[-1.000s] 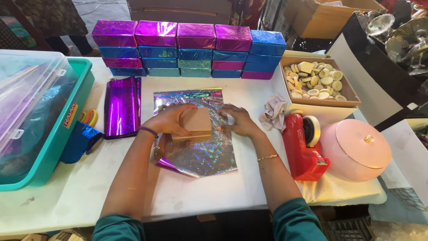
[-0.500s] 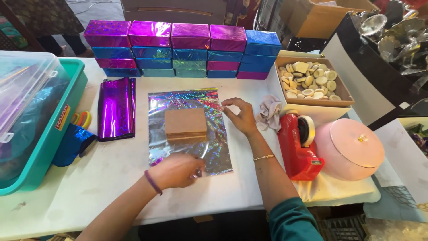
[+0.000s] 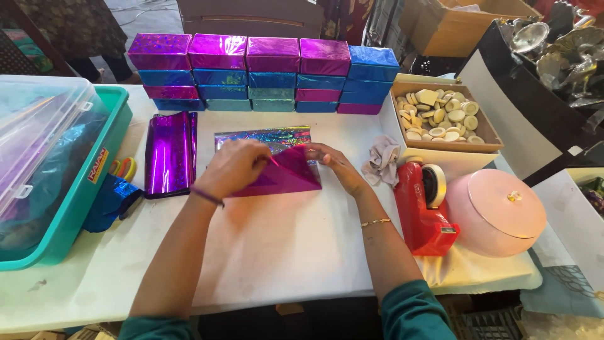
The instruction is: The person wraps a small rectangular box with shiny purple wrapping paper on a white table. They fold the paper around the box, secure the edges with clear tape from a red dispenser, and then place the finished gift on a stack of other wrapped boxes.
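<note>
Hands working on white tabletop (image 3: 283, 252): left hand (image 3: 234, 167) pinching magenta foil sheet (image 3: 286, 176), right hand (image 3: 330, 157) fingers pressing its folded edge flat.

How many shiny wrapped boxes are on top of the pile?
5 in the top row: four purple ones side by side from the left, one blue at the right end. More boxes lie stacked underneath; others may be hidden behind.

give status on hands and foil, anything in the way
Left hand pressing purple foil flap down. Right hand pinning its right edge. Box beneath hidden. Foil roll left, tape dispenser right, both apart.
</note>
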